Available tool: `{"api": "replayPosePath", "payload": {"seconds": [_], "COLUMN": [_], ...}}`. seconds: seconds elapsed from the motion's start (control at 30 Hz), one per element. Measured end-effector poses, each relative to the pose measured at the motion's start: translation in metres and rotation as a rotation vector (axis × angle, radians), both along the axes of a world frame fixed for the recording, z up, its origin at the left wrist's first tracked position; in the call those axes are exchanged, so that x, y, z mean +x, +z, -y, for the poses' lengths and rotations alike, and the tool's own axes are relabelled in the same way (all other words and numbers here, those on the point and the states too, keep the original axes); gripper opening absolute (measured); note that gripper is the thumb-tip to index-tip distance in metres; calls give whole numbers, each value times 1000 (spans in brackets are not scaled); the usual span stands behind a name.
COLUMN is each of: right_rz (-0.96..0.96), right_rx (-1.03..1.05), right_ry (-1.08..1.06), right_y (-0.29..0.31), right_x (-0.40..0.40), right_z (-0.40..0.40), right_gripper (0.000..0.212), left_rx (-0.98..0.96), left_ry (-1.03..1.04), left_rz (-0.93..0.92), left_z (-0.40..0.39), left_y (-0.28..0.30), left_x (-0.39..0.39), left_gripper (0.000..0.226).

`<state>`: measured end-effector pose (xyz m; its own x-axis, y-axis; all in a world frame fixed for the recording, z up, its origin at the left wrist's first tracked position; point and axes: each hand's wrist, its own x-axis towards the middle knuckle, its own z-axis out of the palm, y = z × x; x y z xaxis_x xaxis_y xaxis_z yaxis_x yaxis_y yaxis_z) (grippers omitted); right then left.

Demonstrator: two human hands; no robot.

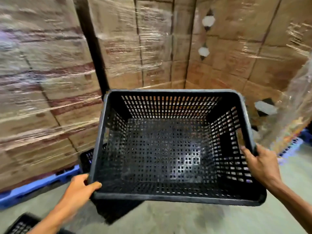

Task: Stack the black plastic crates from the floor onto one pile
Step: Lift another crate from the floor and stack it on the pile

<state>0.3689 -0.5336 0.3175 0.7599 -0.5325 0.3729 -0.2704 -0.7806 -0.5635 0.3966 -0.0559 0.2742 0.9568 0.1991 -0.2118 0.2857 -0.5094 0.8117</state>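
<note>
No text can be read. Reddish print is seen on the wrapped cardboard boxes (148, 48), but it is blurred by motion and film glare; no brand, number or label is made out anywhere.

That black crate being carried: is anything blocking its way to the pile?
Nothing visible blocks it. Both hands, left hand and right hand, grip the black crate by its rim, but the crate itself hides whatever lies directly below.
</note>
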Motion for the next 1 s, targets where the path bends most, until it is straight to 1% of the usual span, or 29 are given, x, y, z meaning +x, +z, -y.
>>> {"api": "replayPosePath", "payload": {"seconds": [0.07,0.17,0.2,0.23,0.27,0.33,0.37,0.4,0.43,0.5,0.53,0.6,0.67,0.7,0.77,0.87,1.0], "right_rz": [11,-33,-54,-78,-98,-140,-162,-188,-210,-254,-273,-318,-394,-450,-542,-568,-602], "right_rx": [-5,30,36,42,44,18,2,-9,-20,-59,-81,-91,-83,-87,-91,-49,-88], "right_ry": [78,207,256,299,329,393,426,456,475,507,521,538,568,595,669,729,751], "right_y": [-1,-15,-22,-28,-34,-48,-56,-64,-70,-86,-94,-108,-122,-127,-136,-135,-124], "right_x": [53,134,164,194,220,275,301,326,345,380,393,413,429,435,443,451,452], "right_z": [-29,-64,-76,-89,-100,-126,-139,-152,-163,-186,-196,-212,-224,-227,-230,-232,-228], "right_gripper": [32,26,25,24,25,28,30,32,33,35,36,36,37,37,35,29,29], "left_rx": [-6,-21,-25,-26,-42,-54,-54,-56,-48,-23,-17,-23,-26,-73,-162,-147,-178], "left_ry": [92,246,285,330,375,482,546,608,658,746,778,827,849,851,857,854,843], "left_rz": [5,-11,-16,-28,-37,-42,-58,-47,-63,-122,-166,-220,-270,-300,-335,-331,-303], "left_z": [-30,-71,-85,-93,-101,-102,-102,-105,-103,-116,-119,-126,-127,-127,-127,-124,-125], "left_y": [-1,-16,-26,-31,-37,-38,-38,-43,-41,-56,-60,-77,-85,-90,-97,-109,-114], "left_x": [11,34,43,51,58,71,79,87,94,105,110,115,125,130,138,146,146], "left_gripper": [18,7,9,18,22,8,18,17,8,25,28,24,24,24,16,15,18]}}
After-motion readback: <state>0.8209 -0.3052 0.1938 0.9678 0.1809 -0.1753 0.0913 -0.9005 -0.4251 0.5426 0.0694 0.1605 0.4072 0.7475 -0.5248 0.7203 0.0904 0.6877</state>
